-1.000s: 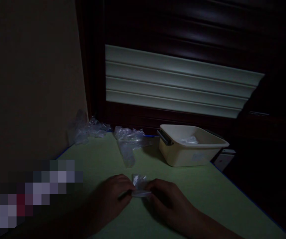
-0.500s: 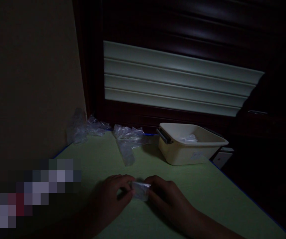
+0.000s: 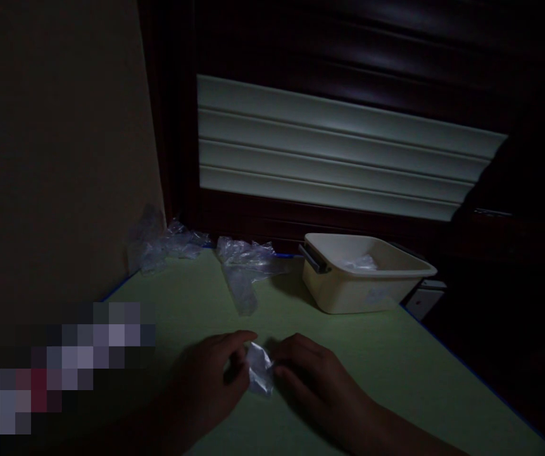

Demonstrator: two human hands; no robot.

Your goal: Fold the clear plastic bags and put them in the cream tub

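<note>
The room is dim. On the green table (image 3: 386, 373) my left hand (image 3: 212, 377) and my right hand (image 3: 313, 380) meet over a small folded piece of clear plastic (image 3: 259, 370). Both hands pinch it by the fingertips, the left from the left side, the right from the right. The plastic stands slightly up between them, low over the table.
More crumpled clear plastic bags (image 3: 244, 269) lie further back, with another heap (image 3: 158, 244) in the corner by the wall. A cream plastic tub (image 3: 362, 275) with a handle stands at the back right, something pale inside. A slatted shutter (image 3: 333, 152) rises behind.
The plastic piece has been turned and folded tighter between my fingers, from flat and wide to a narrower upright shape. Both hands stay in almost the same spot.
</note>
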